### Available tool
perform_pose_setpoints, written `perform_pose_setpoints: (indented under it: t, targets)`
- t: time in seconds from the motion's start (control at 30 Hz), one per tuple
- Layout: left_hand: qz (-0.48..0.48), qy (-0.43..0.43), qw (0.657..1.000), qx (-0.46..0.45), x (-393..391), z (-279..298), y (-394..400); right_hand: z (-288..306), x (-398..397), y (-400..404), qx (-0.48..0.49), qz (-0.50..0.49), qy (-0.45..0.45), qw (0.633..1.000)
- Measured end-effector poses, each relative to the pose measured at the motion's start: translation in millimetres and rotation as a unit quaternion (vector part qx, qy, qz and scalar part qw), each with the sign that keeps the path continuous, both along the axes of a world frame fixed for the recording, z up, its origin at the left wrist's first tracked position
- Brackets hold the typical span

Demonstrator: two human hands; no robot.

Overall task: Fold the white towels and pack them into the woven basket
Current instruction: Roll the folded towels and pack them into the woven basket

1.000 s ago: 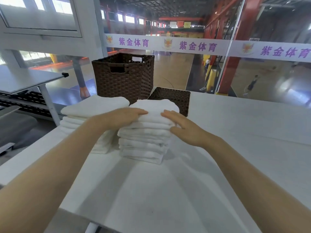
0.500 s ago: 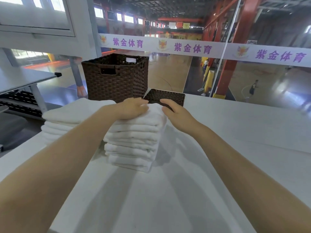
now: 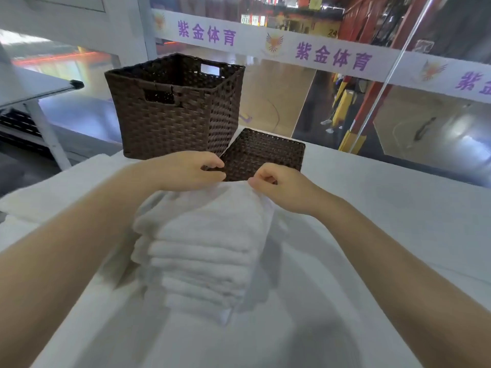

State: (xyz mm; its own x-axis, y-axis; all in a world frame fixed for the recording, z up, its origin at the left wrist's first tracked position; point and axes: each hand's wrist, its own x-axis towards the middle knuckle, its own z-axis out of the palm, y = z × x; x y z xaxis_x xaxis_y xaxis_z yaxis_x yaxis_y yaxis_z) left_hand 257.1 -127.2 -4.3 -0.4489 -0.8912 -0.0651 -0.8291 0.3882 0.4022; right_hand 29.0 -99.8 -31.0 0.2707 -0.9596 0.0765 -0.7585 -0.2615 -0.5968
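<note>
Head view: a stack of folded white towels (image 3: 202,251) stands on the white counter (image 3: 398,208), directly before the person. Both hands reach over its far edge. The left hand (image 3: 186,171) has its fingers (image 3: 212,163) curled at the top towel's far left corner; the right hand (image 3: 281,184) pinches the far right corner. The woven basket (image 3: 175,107) stands open just beyond the stack, up and slightly left of both hands, so the left hand is nearer. Its flat woven lid (image 3: 263,155) lies beside it, right behind the hands.
</note>
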Motion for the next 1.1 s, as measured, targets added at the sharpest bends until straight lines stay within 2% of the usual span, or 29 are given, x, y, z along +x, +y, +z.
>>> perform_pose_setpoints:
  t: [0.1, 0.2, 0.27, 0.4, 0.57, 0.7, 0.87, 0.93, 0.97, 1.03, 1.07, 1.1]
  targets:
    - [0.055, 0.051, 0.993, -0.092, 12.4, 2.4, -45.8, 0.1, 4.2, -40.4, 0.039, -0.005, -0.044, 0.998]
    - [0.123, 0.009, 0.952, -0.281, 31.7, 8.2, -88.1, 9.2, 19.8, -82.4, 0.065, 0.015, -0.02, 0.998]
    - [0.154, -0.038, 0.93, -0.333, 45.6, 16.9, -114.2, 20.3, 38.2, -110.3, 0.057, 0.038, -0.007, 0.998]
    - [0.187, -0.121, 0.942, -0.253, 67.8, 20.9, -154.2, 38.9, 73.6, -149.1, 0.012, 0.037, -0.044, 0.998]
    - [0.184, -0.117, 0.955, -0.203, 75.9, 21.0, -178.1, 54.5, 97.3, -180.8, 0.021, 0.033, -0.044, 0.998]
    - [0.175, -0.081, 0.968, -0.162, 73.7, 26.8, -186.5, 61.5, 109.2, -202.8, 0.069, -0.058, -0.092, 0.992]
    - [0.124, -0.175, 0.961, -0.173, 84.9, 36.3, -192.6, 68.9, 119.7, -207.9, 0.068, -0.163, -0.115, 0.978]
    - [0.103, -0.198, 0.964, -0.144, 93.7, 42.8, -197.8, 71.6, 121.8, -208.5, 0.117, -0.202, -0.175, 0.956]
    - [0.094, -0.197, 0.968, -0.126, 98.7, 44.7, -201.4, 74.2, 123.1, -209.0, 0.17, -0.23, -0.233, 0.929]
    - [0.069, -0.195, 0.973, -0.103, 107.1, 47.7, -205.0, 78.2, 127.2, -207.0, 0.293, -0.275, -0.345, 0.848]
    - [0.057, -0.192, 0.975, -0.094, 109.4, 48.8, -205.2, 80.6, 129.3, -204.9, 0.337, -0.278, -0.382, 0.815]
    - [0.049, -0.184, 0.978, -0.083, 110.8, 50.0, -205.0, 83.3, 131.2, -202.1, 0.359, -0.276, -0.403, 0.795]
